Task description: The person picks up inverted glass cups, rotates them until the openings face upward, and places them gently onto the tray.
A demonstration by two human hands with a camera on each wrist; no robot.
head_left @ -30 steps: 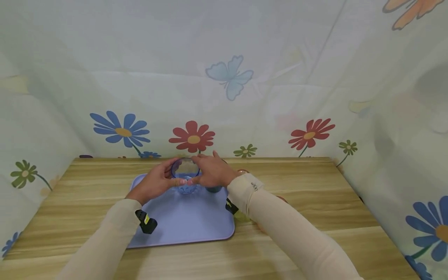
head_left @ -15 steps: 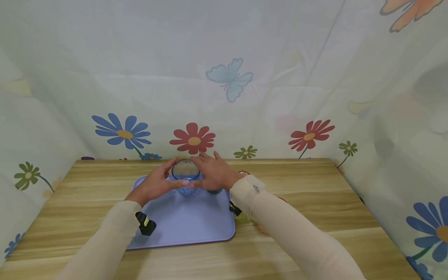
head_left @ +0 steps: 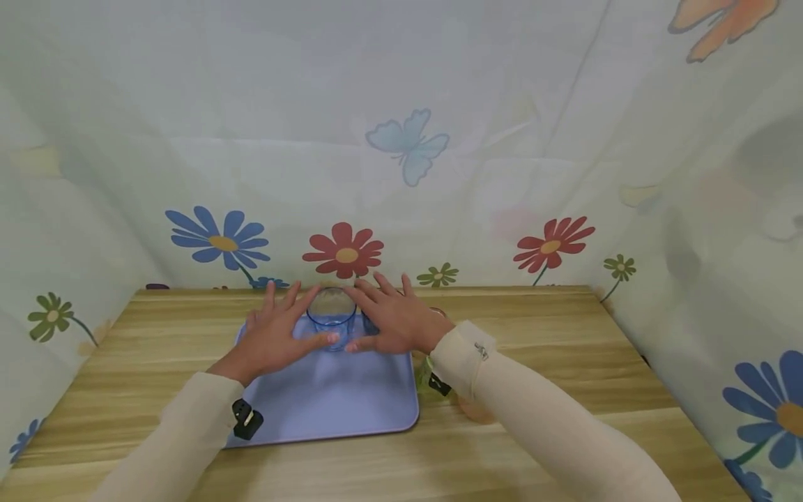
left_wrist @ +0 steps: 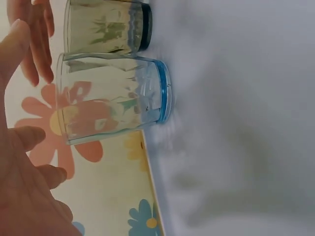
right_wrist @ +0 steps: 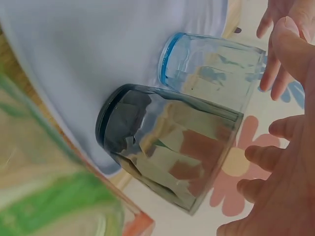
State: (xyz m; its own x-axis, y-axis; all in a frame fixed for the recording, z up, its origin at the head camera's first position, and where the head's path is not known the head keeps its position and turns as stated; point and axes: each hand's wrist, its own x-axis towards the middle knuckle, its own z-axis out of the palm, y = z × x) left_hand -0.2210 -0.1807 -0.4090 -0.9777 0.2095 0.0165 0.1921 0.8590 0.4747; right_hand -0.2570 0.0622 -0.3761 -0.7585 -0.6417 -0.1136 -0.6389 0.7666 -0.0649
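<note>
A clear drinking glass with a blue base [head_left: 332,322] stands upright on the lilac tray [head_left: 332,401], near its back edge. My left hand [head_left: 272,338] is at its left side with fingers spread. On the other side my right hand [head_left: 401,322] also has its fingers spread, partly over a dark grey glass [right_wrist: 167,142] that stands right beside the blue one. Both wrist views show a gap between the fingers and the glass walls. The left wrist view has the blue glass [left_wrist: 113,98] in front of the grey glass [left_wrist: 106,27].
Right of the tray, partly under my right forearm, stand a green-tinted glass [head_left: 426,380] and an orange-tinted one [head_left: 475,410]. The wooden table [head_left: 564,432] reaches back to a flower-printed cloth wall [head_left: 477,202].
My hands have let go of the blue glass and drawn apart, left hand leftward and right hand rightward, with fingers spreading. The glass stays standing on the tray.
</note>
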